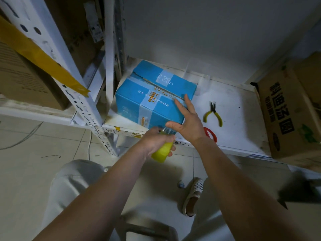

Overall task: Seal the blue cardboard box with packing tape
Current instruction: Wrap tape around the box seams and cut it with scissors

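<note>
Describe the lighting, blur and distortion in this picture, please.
Head view: dim, bluish light; the shelf post bows from wide-angle distortion; the left hand gripping the yellow tape dispenser is slightly motion-blurred; the blue box stays fairly sharp.

The person is wearing light grey trousers [73, 181] and a white perforated slipper [192, 195] with a tan insole. Both forearms are showing bare, with no sleeve reaching them.
</note>
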A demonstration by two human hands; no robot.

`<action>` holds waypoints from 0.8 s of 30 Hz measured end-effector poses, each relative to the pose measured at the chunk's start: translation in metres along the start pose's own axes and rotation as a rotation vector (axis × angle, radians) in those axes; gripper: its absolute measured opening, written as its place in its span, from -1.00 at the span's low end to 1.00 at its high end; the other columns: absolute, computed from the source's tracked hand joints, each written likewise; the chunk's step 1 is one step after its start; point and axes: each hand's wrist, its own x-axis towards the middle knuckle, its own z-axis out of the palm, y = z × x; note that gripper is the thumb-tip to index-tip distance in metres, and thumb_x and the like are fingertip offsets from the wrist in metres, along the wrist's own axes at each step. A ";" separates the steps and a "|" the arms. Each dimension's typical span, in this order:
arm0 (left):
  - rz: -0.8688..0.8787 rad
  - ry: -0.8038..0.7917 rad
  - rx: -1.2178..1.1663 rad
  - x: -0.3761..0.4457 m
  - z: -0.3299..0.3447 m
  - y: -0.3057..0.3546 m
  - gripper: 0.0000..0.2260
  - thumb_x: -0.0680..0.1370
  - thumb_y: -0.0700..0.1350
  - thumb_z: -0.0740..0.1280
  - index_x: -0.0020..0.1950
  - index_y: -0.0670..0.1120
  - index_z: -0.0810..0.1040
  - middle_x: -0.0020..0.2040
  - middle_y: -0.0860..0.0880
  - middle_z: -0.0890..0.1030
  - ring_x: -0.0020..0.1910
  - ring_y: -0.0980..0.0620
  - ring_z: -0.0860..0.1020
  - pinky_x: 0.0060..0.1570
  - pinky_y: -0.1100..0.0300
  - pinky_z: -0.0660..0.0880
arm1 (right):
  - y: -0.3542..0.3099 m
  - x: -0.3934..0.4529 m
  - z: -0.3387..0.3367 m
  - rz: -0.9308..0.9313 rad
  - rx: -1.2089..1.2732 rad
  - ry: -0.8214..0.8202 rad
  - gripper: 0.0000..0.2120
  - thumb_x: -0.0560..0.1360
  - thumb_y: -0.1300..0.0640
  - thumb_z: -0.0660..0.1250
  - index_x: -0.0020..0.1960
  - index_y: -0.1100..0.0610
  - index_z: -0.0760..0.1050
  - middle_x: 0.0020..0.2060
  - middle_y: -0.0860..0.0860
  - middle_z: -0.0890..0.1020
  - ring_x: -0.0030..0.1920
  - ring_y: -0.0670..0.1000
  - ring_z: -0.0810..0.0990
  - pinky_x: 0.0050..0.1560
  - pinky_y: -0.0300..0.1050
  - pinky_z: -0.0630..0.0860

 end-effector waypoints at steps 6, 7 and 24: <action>-0.007 0.037 -0.022 0.010 0.014 -0.007 -0.87 0.50 -0.20 0.39 -0.08 -0.08 0.45 -0.28 -0.15 0.63 -0.30 -0.13 0.63 -0.08 -0.11 0.60 | 0.007 0.000 -0.003 -0.047 0.003 0.035 -0.13 0.33 0.03 0.52 0.48 -0.20 0.09 0.53 -0.17 -0.06 0.50 -0.05 0.05 0.42 0.07 0.29; -0.010 0.022 -0.037 0.010 0.018 -0.005 -0.85 0.50 -0.21 0.39 -0.07 -0.07 0.42 -0.28 -0.16 0.63 -0.32 -0.13 0.63 -0.12 -0.08 0.61 | 0.010 0.001 -0.006 -0.052 0.019 0.028 -0.13 0.33 0.05 0.52 0.47 -0.20 0.10 0.52 -0.18 -0.05 0.50 -0.06 0.06 0.41 0.08 0.30; 0.021 0.027 -0.133 0.010 0.013 -0.008 -0.61 0.43 -0.34 0.42 0.14 -0.06 0.38 -0.15 -0.16 0.67 -0.19 -0.18 0.67 -0.10 -0.08 0.61 | 0.077 -0.026 0.001 0.648 -0.273 0.277 -0.62 0.54 0.06 0.27 0.30 0.19 0.40 0.22 0.12 0.42 0.21 0.10 0.46 0.19 -0.02 0.45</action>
